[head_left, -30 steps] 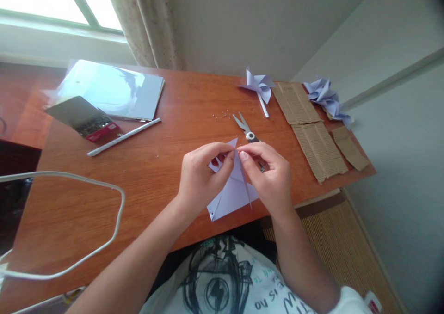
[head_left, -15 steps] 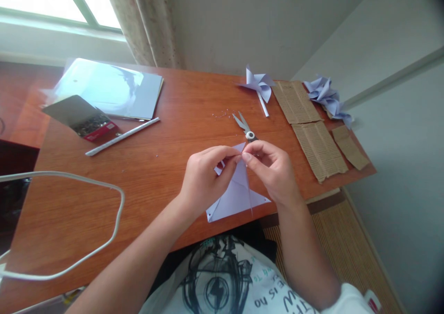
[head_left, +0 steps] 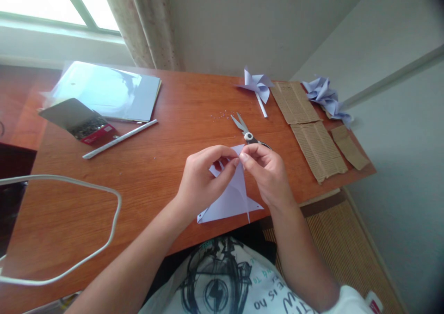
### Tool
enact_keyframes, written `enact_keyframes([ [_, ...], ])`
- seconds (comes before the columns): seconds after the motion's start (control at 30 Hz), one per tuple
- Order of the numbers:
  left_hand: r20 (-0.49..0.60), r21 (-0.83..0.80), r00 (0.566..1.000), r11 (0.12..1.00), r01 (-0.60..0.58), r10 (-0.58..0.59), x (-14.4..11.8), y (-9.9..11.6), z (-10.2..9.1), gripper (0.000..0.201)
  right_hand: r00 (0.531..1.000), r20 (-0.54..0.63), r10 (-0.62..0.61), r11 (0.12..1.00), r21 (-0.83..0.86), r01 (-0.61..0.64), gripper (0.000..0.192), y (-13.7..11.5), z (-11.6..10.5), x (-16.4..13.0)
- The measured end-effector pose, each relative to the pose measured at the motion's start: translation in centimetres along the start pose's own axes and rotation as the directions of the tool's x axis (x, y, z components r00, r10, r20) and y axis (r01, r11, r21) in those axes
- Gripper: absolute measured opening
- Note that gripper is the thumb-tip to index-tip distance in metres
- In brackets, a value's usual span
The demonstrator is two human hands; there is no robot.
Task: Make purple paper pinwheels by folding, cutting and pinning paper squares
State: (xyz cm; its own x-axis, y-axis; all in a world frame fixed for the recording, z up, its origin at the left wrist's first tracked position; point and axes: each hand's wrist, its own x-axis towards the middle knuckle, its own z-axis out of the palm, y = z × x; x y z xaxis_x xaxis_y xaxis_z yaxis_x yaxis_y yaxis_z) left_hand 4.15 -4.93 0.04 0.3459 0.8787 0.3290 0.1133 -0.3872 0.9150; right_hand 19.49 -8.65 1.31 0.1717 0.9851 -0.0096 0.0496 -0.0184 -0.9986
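Note:
A pale lilac sheet of paper (head_left: 227, 203), cut and with small holes at its corners, is held up at the table's near edge. My left hand (head_left: 204, 173) pinches its upper part between thumb and forefinger. Right beside it, my right hand (head_left: 265, 168) is closed in a pinch on the same spot of the paper, fingertips nearly touching the left ones. Whether something small is also between the fingers is hidden. Just beyond my right hand lie scissors (head_left: 249, 136), blades open and pointing away, the handles partly covered.
A paper pinwheel on a stick (head_left: 258, 85) lies at the back, near corrugated cardboard pieces (head_left: 317, 150) and more folded lilac paper (head_left: 326, 96). On the left are a folder (head_left: 114, 89), an open box of small metal pieces (head_left: 86, 126), a white rolled stick (head_left: 121, 139) and a white cable (head_left: 116, 212).
Both hands and the paper have shifted slightly left and the paper has tilted a little. The pinch at its upper part stays, and more of the scissors' handle shows.

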Motion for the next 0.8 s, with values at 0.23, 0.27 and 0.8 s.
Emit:
enact_keyframes([
  [0.23, -0.007, -0.001, 1.000, 1.000, 0.009, -0.009, -0.1, -0.1, -0.2, 0.006, 0.998, -0.054, 0.012, 0.999, 0.042, -0.010, 0.010, 0.5, 0.4, -0.3],
  [0.27, -0.008, 0.000, 1.000, 1.000, 0.009, -0.009, -0.1, -0.1, -0.2, 0.007, 0.999, -0.052, 0.015, 0.999, 0.049, -0.012, 0.010, 0.5, 0.5, -0.3],
  [0.8, -0.029, 0.019, 0.999, 0.999, 0.032, -0.032, 0.1, 0.3, -0.2, 0.010, 0.966, -0.043, -0.256, 0.615, -0.778, 0.128, 0.024, 4.0, -6.1, 1.2],
])
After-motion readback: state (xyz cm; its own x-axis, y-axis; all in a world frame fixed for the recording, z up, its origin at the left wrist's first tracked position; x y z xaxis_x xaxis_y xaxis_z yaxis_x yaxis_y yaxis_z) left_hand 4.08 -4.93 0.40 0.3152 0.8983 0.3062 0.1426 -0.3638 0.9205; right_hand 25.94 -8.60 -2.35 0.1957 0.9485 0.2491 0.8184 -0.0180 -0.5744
